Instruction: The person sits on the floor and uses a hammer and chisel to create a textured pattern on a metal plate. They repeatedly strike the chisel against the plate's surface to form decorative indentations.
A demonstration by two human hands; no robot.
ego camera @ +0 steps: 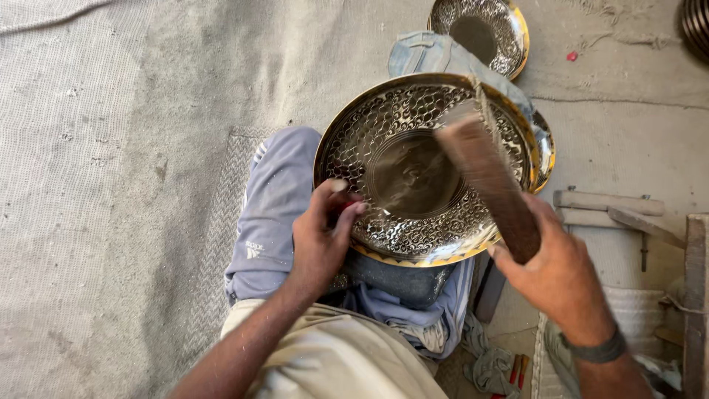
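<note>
the tray [413, 148], a round metal piece with a hammered pattern, a plain centre and a gold rim, is resting tilted on the person's lap, over grey and blue cloth [277, 199] in the middle of the scene. the left hand [321, 236] is gripping the tray's near left edge, thumb lying on the patterned face and fingers curling under the rim. the right hand [557, 270] is closing tight around the near end of a brown brush [491, 181], which is lying slantwise across the right half of the tray, its far end blurred over the pattern. a dark band [594, 347] is sitting on the right wrist. just beyond the tray's right side, the edge of a second tray [545, 148] is peeking out. further away a third tray [484, 33] is lying on the grey floor [111, 185]. to the right, a pale wooden block [609, 203] is standing near the right hand. near the bottom, crumpled rags [487, 366] are lying beside the leg.
</note>
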